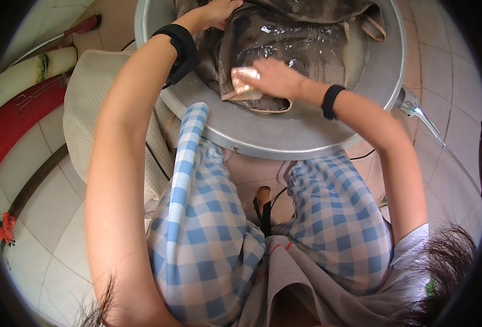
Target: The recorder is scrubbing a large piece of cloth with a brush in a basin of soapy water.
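Beneath our right hand (278, 78), a wet, dark brown cloth (295, 49) lies rumpled inside a wide metal basin (284, 143). That hand's fingers close on a pale shiny object (244, 80), whose kind we cannot tell, against the cloth near its light-edged corner. Beyond this grip and to its left, our left hand (219, 13) lies over the cloth's far-left part; with its fingertips partly hidden, we cannot tell whether it pinches anything. Nearer to us than either grip are our blue-and-white checked trousers (202, 240). Rightward of the right grip, outside the basin, we see a silver fitting (411, 107).
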Motion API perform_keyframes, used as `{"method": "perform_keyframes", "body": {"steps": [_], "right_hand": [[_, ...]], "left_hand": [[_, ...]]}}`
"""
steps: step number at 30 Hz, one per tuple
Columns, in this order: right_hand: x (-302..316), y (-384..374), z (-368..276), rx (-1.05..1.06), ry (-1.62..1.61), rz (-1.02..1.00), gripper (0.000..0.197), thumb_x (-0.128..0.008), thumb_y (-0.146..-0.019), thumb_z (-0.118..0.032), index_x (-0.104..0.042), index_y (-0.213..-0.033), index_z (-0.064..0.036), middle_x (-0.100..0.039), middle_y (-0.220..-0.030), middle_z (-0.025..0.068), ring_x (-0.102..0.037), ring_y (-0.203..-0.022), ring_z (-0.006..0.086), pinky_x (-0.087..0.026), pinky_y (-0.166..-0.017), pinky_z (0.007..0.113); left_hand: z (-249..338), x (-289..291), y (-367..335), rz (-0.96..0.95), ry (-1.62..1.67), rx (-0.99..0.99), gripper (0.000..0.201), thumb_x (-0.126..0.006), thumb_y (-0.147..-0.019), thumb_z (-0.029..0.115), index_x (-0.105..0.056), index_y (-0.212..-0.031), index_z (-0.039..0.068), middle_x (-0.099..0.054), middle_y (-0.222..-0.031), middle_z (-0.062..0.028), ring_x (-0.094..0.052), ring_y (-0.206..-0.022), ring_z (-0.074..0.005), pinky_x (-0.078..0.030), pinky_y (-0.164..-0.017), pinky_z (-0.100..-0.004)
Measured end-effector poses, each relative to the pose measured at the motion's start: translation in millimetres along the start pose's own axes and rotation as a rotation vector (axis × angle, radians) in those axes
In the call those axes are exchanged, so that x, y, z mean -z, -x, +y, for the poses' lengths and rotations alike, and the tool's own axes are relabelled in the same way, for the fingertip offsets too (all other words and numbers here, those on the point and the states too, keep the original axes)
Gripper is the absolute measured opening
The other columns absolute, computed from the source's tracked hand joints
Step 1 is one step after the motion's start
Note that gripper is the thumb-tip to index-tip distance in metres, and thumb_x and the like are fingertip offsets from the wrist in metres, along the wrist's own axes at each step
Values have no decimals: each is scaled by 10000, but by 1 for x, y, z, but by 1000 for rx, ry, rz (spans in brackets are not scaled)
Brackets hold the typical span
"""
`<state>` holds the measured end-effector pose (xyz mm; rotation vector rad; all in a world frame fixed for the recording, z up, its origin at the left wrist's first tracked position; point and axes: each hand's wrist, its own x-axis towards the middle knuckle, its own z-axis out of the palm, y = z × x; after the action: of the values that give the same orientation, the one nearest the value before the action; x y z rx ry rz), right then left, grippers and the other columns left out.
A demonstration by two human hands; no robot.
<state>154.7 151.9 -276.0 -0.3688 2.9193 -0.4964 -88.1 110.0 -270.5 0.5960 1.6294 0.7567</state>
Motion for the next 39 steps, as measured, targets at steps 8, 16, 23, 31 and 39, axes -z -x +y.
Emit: {"method": "perform_keyframes", "body": {"steps": [8, 16, 23, 31, 39], "right_hand": [[-2, 7, -17, 190, -42, -181, 498, -409, -918, -218, -319, -1403, -286, -514, -947, 144, -572, -850, 305, -475, -769, 389], [44, -39, 26, -220, -192, 515, 678, -664, -773, -159, -351, -1375, -153, -520, -874, 171, -550, -797, 350, -468, -713, 431], [11, -58, 23, -231, -125, 383, 628, -637, -825, -316, -368, -1382, -213, -521, -900, 184, -555, -807, 349, -474, -715, 421], [-12, -22, -28, 104, -87, 71, 606, -585, -846, -287, -366, -1410, -261, -499, -830, 126, -526, -756, 270, -436, -674, 358], [24, -54, 47, -281, 5, 469, 615, -616, -820, -231, -368, -1382, -245, -549, -895, 166, -568, -787, 329, -460, -692, 422]], "left_hand": [[-36, 14, -22, 476, -411, -284, 419, -433, -967, 346, -502, -1275, 70, -519, -1284, -152, -548, -1101, -332, -514, -829, -451], [-38, 19, -9, -87, 504, 75, 447, -445, -961, 426, -467, -1310, 146, -532, -1294, -100, -500, -1172, -266, -380, -1001, -438], [-16, 8, 5, -153, 588, 370, 460, -449, -961, 437, -504, -1225, 64, -545, -1260, -130, -509, -1187, -194, -398, -1023, -390], [-24, -1, 0, -43, 419, 213, 443, -393, -994, 393, -472, -1290, 74, -544, -1278, -37, -514, -1152, -177, -386, -1015, -382], [-19, -3, 0, -67, 475, 158, 416, -361, -1005, 375, -490, -1253, 67, -569, -1230, -75, -563, -1111, -202, -421, -990, -358]]}}
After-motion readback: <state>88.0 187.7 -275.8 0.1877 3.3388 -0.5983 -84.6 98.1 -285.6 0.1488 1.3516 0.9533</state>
